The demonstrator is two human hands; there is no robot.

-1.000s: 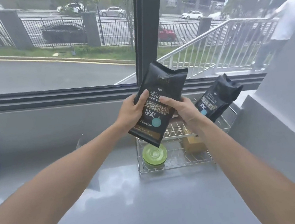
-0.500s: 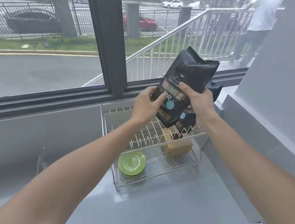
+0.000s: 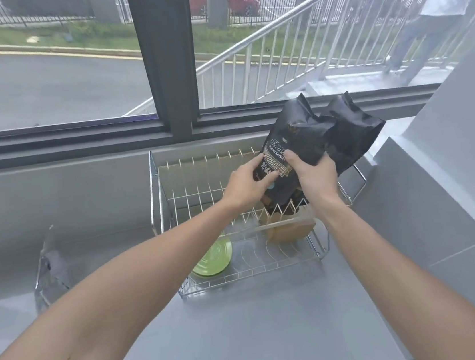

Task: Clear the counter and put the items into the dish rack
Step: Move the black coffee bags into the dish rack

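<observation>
Black bag [image 3: 296,154] with gold lettering, green plate [image 3: 214,259], silver wire rack [image 3: 163,219], grey counter [image 3: 249,337].

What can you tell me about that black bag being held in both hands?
The black bag is a matte, crinkled pouch, foil-like by its look, with a printed label reading "Blue Mountain" and a small teal dot. It leans to the right, top pinched, its bottom edge down among the prongs of the wire dish rack. The left hand and the right hand grip its lower half. A second black bag stands right behind it, seemingly touching.
</observation>
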